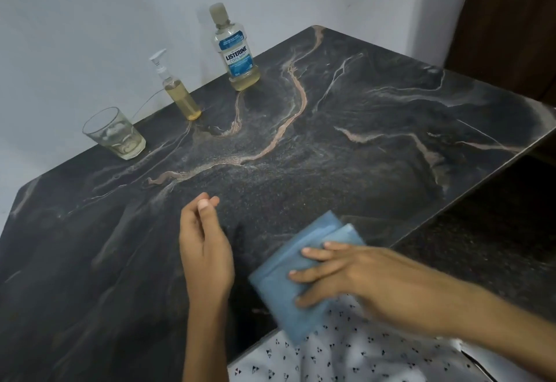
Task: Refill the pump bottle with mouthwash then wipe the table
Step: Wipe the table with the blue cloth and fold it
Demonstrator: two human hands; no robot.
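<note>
A clear pump bottle (180, 92) with a white pump head stands at the back of the dark marble table (346, 147), nearly full of yellow liquid. To its right stands the capped mouthwash bottle (236, 50), with a little yellow liquid at its bottom. A folded blue cloth (276, 279) lies at the table's near edge. My right hand (340, 276) rests flat on the cloth, fingers spread. My left hand (204, 246) hovers just left of the cloth, fingers loosely curled, holding nothing.
An empty drinking glass (115, 133) stands at the back left near the wall (90, 20). The table's right edge drops to a dark lower counter (481, 246). My patterned white clothing (346, 351) shows below the near edge.
</note>
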